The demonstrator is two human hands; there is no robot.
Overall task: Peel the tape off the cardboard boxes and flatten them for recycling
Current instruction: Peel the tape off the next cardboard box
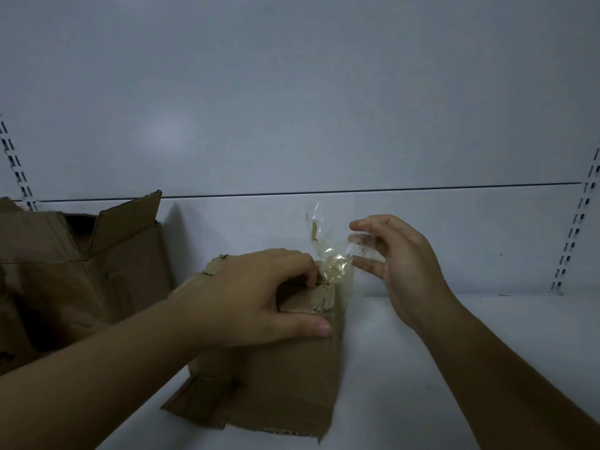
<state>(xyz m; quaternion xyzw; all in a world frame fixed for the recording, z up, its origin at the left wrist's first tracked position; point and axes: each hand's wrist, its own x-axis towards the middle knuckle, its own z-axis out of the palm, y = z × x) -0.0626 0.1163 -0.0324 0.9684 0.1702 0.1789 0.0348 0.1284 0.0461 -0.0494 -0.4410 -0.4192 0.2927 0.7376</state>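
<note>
Head view — right hand pinches crinkled tape on corrugated box

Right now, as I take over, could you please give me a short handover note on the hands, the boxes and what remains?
Left hand grips the small box on the white shelf, holding it down.
Right hand pinches the clear tape, partly peeled, its lower end stuck to the box top.
Large open box stands at left, not flattened.
Done: tape partly off. Left: finish peeling, flatten both boxes.
</note>
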